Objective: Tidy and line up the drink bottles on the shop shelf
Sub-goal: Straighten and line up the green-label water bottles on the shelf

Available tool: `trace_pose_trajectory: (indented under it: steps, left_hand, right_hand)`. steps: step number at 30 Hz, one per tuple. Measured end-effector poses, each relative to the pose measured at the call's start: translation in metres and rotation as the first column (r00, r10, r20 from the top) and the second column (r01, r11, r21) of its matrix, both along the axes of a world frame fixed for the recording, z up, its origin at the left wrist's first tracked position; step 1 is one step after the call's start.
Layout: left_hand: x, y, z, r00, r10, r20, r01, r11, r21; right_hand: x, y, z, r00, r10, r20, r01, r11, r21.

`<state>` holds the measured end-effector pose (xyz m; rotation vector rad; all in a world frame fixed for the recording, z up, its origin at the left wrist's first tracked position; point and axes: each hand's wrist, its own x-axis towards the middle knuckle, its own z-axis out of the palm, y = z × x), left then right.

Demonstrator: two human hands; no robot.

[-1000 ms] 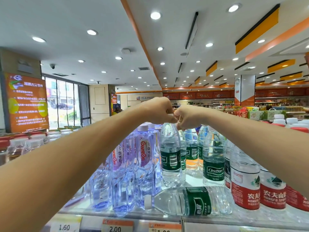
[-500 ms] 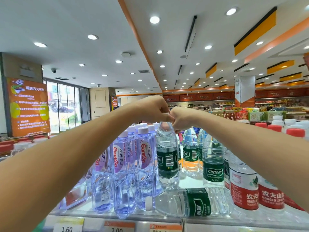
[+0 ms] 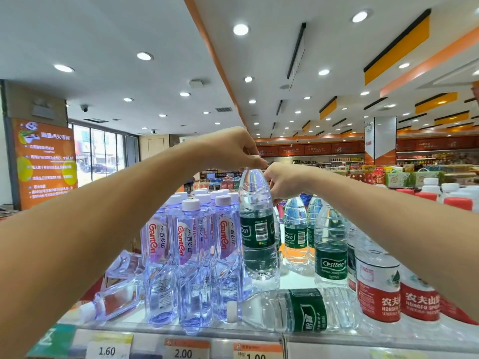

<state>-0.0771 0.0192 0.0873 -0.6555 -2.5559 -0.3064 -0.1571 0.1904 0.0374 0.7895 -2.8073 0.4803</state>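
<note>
Dark green labels were seen on the clear upright bottle (image 3: 257,229) and the fallen bottle (image 3: 293,310); purple tints (with red lettering) on the slim bottles (image 3: 186,260); red-and-white labels on the squat bottles (image 3: 378,288).

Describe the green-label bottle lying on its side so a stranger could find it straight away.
Start at the shelf's front edge with the price tags. Just behind the 2.00 and 1.00 tags, right of the purple Ganten bottles, lies the fallen bottle. It is the only green-label bottle on its side, white cap pointing left, while the other green-label bottles stand upright.
</note>
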Motion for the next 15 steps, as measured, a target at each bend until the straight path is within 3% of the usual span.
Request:
trace_pose_trajectory:
  steps: [6,15]
  left_hand:
    - [0.004,0.002,0.000,1.000,0.005,-0.002,-0.005,1.000,0.003]
    - [0.004,0.007,-0.004,1.000,0.001,-0.004,-0.001,1.000,0.012]
  right_hand:
    - [-0.003,-0.002,-0.001,0.999,-0.021,-0.024,0.022,0.999,0.042]
    - [0.000,0.009,-0.006,0.993,0.037,0.109,-0.026,0.995,-0.100]
